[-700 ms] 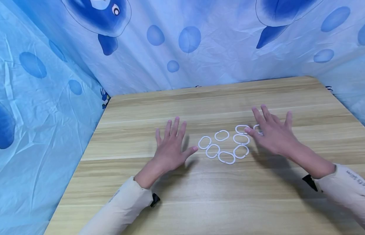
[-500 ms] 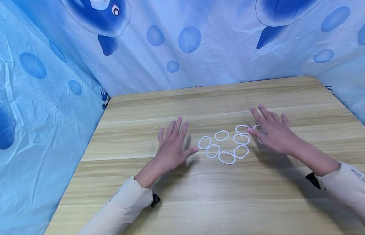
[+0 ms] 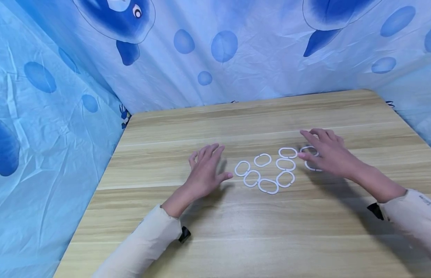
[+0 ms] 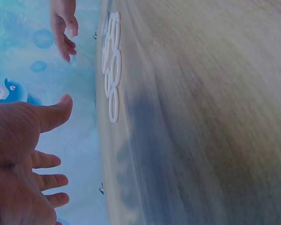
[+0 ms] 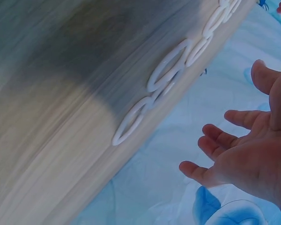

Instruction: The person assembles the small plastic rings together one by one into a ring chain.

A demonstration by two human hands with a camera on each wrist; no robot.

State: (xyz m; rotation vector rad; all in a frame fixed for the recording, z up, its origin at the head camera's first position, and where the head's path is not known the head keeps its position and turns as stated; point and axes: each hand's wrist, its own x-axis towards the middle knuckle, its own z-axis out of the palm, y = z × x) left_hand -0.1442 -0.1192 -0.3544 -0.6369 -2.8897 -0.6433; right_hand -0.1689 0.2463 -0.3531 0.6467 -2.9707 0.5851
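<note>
Several white oval plastic links, with small gaps visible in some, lie flat in a loose curved group on the table. My left hand [image 3: 205, 173] hovers just left of the leftmost link [image 3: 235, 168], its fingers loosely bent and thumb pointing at the link. Over the group's right end is my right hand [image 3: 328, 153], partly covering a link [image 3: 308, 146] and another below it. Both hands hold nothing. In the left wrist view, the nearest link [image 4: 114, 120] lies apart from the left thumb. The right wrist view shows a link [image 5: 116, 141] apart from the right fingers.
The wood-grain table [image 3: 236, 239] reaches a straight back edge. Blue sheeting [image 3: 257, 69] with whale and bubble prints hangs behind it and at both sides. Light sleeves with dark pieces at the wrists cover both forearms.
Fingers of both hands have bent from a straighter spread. The right hand has shifted slightly right, uncovering more of the links beneath it. The links stay where they were.
</note>
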